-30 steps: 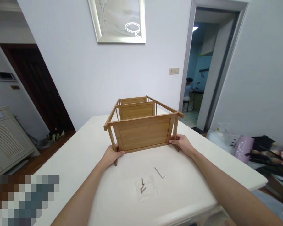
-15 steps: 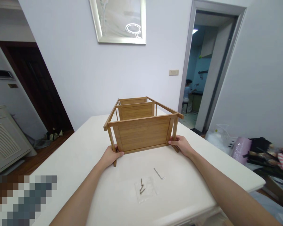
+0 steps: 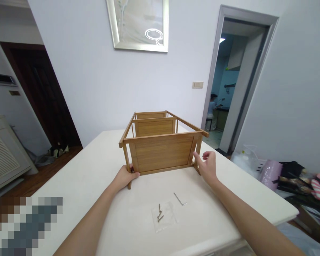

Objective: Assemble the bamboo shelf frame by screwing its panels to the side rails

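Observation:
A brown wooden shelf rack [image 3: 162, 153] lies on its side on the white table [image 3: 82, 170], its panels standing upright one behind another. My left hand [image 3: 125, 176] is closed around the lower left corner, thumb on the bottom edge of the near panel and fingers hidden behind the leg. At the right leg, my right hand [image 3: 206, 165] is raised with thumb and fingers apart; whether its thumb touches the wood I cannot tell. Between my forearms lie several screws [image 3: 160, 215] on a clear plastic bag [image 3: 168, 217], and an L-shaped hex key [image 3: 179, 199].
The table's right edge [image 3: 282, 218] has bundles and a purple roll [image 3: 269, 174] on the floor beyond it. A white wall with a framed picture [image 3: 138, 46] rises behind the table. Through the doorway at right a person [image 3: 212, 110] sits in another room.
My right hand has loosened from the lower right corner of the rack and lifted slightly, its fingers now off the leg. The left hand keeps its hold. The view has tilted a little.

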Action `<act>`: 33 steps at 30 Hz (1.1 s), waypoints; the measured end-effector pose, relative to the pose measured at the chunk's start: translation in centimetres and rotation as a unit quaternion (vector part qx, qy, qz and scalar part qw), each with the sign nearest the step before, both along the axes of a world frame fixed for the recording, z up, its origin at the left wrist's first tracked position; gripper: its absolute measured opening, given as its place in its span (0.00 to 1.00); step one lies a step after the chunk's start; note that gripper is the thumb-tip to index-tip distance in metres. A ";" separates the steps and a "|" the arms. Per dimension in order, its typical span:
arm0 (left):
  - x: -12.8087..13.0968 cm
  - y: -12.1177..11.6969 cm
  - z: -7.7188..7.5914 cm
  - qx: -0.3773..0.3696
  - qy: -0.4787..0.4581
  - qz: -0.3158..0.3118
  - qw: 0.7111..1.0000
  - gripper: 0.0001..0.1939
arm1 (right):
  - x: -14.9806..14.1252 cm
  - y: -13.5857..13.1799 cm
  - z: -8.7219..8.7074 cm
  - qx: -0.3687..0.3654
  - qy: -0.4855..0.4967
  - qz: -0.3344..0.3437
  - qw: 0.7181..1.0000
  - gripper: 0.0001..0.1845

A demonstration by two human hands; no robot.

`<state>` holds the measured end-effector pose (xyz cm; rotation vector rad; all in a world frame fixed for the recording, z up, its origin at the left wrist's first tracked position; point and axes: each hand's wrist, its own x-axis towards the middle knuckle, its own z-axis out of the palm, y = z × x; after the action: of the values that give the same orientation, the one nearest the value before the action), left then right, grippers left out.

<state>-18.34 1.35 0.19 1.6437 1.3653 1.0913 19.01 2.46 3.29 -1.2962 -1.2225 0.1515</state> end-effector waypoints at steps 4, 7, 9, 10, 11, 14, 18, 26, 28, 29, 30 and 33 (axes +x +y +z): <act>0.0 0.0 0.0 0.003 0.001 -0.005 1.000 0.12 | -2.4 -2.3 0.2 0.072 -0.173 0.103 0.977 0.13; 0.1 -0.1 0.0 0.007 -0.003 -0.001 1.000 0.11 | -5.1 -4.1 0.1 0.029 -0.282 0.312 0.907 0.07; 0.1 -0.1 -0.1 0.007 -0.005 -0.001 1.000 0.12 | -7.0 -5.3 0.3 -0.019 -0.311 0.409 0.858 0.04; 0.1 -0.1 -0.1 0.007 -0.006 -0.002 1.000 0.11 | -7.8 -5.8 0.6 -0.046 -0.318 0.450 0.833 0.06; 0.1 -0.1 -0.1 0.006 -0.006 -0.002 1.000 0.11 | -8.6 -6.3 0.9 -0.067 -0.326 0.482 0.811 0.07; 0.1 0.0 -0.2 0.005 -0.008 -0.001 1.000 0.09 | -10.1 -7.4 2.4 -0.115 -0.360 0.534 0.756 0.11; 0.1 0.0 -0.3 0.002 -0.008 -0.002 1.000 0.09 | -10.0 -7.8 4.6 -0.241 -0.442 0.409 0.761 0.05; 0.2 -0.3 0.2 0.000 -0.014 -0.003 1.000 0.10 | -8.2 -8.0 4.5 -0.331 -0.527 0.299 0.724 0.06; 0.2 -0.4 0.3 0.000 -0.013 -0.003 1.000 0.10 | -8.7 -7.8 3.6 -0.305 -0.508 0.315 0.741 0.09; 0.2 -0.4 0.3 -0.001 -0.013 -0.003 1.000 0.10 | -9.1 -7.7 3.2 -0.294 -0.495 0.321 0.752 0.10; 0.3 -0.4 0.3 -0.001 -0.012 -0.004 1.000 0.10 | -9.5 -7.5 2.9 -0.284 -0.481 0.326 0.763 0.10; 0.3 -0.4 0.3 -0.001 -0.010 -0.007 1.000 0.10 | -11.0 -7.0 2.3 -0.259 -0.451 0.346 0.781 0.10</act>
<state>-18.04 0.95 0.49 1.6350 1.3402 1.0948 8.00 -4.50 5.57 -1.3431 -2.6243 0.4548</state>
